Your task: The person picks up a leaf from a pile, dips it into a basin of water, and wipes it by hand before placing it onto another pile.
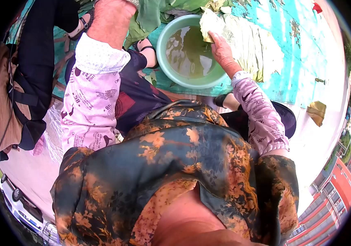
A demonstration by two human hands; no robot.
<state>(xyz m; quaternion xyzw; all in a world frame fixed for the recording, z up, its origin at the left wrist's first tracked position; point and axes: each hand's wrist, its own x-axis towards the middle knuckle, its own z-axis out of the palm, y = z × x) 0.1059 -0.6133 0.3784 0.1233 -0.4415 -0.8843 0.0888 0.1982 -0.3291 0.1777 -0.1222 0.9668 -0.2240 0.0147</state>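
My right hand (pixel 222 51) is closed, thumb on top, on the near left edge of a large pale-green leaf (pixel 218 26). That leaf lies at the left end of a spread of creased pale leaves (pixel 257 49). Just left of my right hand stands a light-green plastic basin (pixel 162 49) holding murky brownish water (pixel 188 53). The leaf's edge hangs close to the basin's right rim. My left forearm (pixel 110 22), in a pink printed sleeve cover, reaches up past the top edge, so my left hand is out of sight. Darker green leaves (pixel 146 16) lie behind the basin.
A turquoise sheet (pixel 302 57) covers the ground, with a brown scrap (pixel 316 113) at its right edge. A seated person's dark-clothed leg (pixel 36 61) and sandalled foot (pixel 86 22) are at the left. A parked car (pixel 19 201) stands at lower left.
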